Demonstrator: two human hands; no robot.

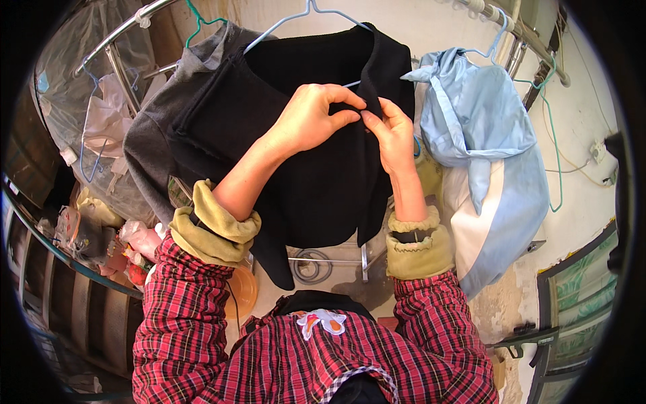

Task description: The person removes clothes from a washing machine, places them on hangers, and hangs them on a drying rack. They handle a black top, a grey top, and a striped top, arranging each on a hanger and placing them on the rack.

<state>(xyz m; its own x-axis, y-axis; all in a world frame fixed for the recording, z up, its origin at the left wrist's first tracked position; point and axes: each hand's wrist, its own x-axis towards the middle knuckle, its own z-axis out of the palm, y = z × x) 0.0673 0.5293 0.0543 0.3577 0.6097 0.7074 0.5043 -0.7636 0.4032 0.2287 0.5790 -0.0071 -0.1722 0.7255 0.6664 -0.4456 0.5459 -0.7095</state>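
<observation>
A black garment (pixel 313 187) hangs in front of me on a pale blue hanger (pixel 287 21), its front partly unfastened. My left hand (pixel 315 113) pinches the garment's front edge between thumb and fingertips. Close beside it, my right hand (pixel 391 131) grips the same edge, with the fingers partly behind the cloth. The fingertips of both hands nearly meet there. Whatever small fastening may lie between them is hidden.
A grey garment (pixel 156 131) hangs at left on a green hanger (pixel 202 22). Light blue and white clothing (pixel 484 121) hangs at right from a metal rail (pixel 535 38). Bagged bottles (pixel 141 240) stand low at left. An orange basin (pixel 242 293) and a coiled hose (pixel 313 267) lie below.
</observation>
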